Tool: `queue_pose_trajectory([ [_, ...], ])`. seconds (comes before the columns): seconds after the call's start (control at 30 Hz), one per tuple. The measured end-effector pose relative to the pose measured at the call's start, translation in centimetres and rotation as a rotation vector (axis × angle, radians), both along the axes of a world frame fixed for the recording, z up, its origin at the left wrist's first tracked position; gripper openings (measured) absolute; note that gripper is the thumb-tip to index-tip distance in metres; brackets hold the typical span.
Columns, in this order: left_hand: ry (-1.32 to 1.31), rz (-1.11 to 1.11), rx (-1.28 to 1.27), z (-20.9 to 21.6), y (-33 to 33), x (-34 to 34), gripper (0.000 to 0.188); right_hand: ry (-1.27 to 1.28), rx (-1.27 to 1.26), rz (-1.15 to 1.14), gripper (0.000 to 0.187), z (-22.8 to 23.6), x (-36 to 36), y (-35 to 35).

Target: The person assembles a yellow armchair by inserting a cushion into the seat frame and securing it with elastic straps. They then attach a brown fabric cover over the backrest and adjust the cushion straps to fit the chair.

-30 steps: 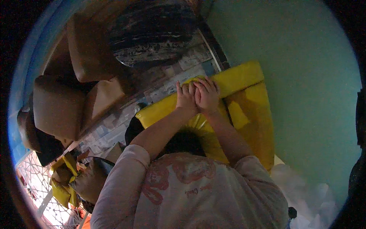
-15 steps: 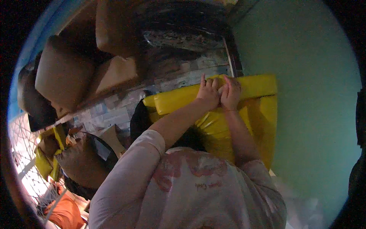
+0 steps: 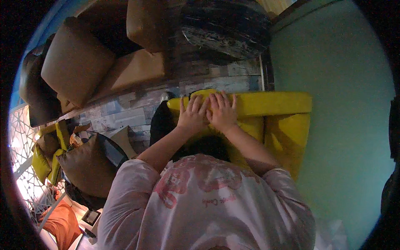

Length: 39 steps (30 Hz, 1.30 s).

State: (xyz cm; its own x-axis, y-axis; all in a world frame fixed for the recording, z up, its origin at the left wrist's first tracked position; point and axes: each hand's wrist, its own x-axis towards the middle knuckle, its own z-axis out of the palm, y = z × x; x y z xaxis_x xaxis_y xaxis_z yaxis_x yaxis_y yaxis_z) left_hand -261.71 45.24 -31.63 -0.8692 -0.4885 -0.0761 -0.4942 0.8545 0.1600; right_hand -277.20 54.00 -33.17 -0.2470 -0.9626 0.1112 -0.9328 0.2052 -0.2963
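My left hand (image 3: 193, 114) rests palm down with its fingers spread on the long padded edge of a yellow upholstered seat (image 3: 273, 103). Close beside it, almost touching at the thumbs, my right hand (image 3: 223, 111) also lies flat on that edge, fingers stretched out. Neither hand grips anything. Smooth, shiny yellow covering shows around both hands and runs on to the right. Below my wrists, part of the seat is hidden by my forearms and a dark shape.
A brown sofa (image 3: 132, 74) with large cushions stands at the far left. Patchwork plank flooring (image 3: 125, 118) runs between it and the yellow seat. A dark marbled table (image 3: 227, 31) is at the back, a green wall (image 3: 341, 116) on the right, and a brown cushion (image 3: 92, 166) at lower left.
My hands have come apart from being held together and moved left along the yellow edge. Their fingers now lie flat and spread. The whole view has shifted slightly.
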Motion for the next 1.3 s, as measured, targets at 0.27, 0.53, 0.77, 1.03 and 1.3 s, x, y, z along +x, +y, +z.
queue_pose_trajectory([
  [0.27,-0.155,-0.014,0.581,-2.2,-3.4,6.0,0.098,-0.022,0.287,0.003,0.067,1.8,4.1,-4.4],
  [0.53,-0.398,-0.294,0.696,2.4,-12.7,4.6,0.094,-0.053,0.457,-0.069,0.028,-2.1,5.0,-7.0],
  [0.77,-0.228,-0.041,0.768,12.4,-22.8,8.4,0.081,-0.809,0.034,-0.479,0.028,2.7,6.8,-9.8],
  [1.03,0.491,-0.197,0.504,19.1,-27.6,9.5,0.084,-0.735,0.084,-0.175,0.027,21.8,10.1,-19.7],
  [1.3,0.839,-0.375,0.401,27.1,-29.0,10.5,0.057,-0.695,0.005,-0.104,0.035,25.6,9.5,-17.6],
])
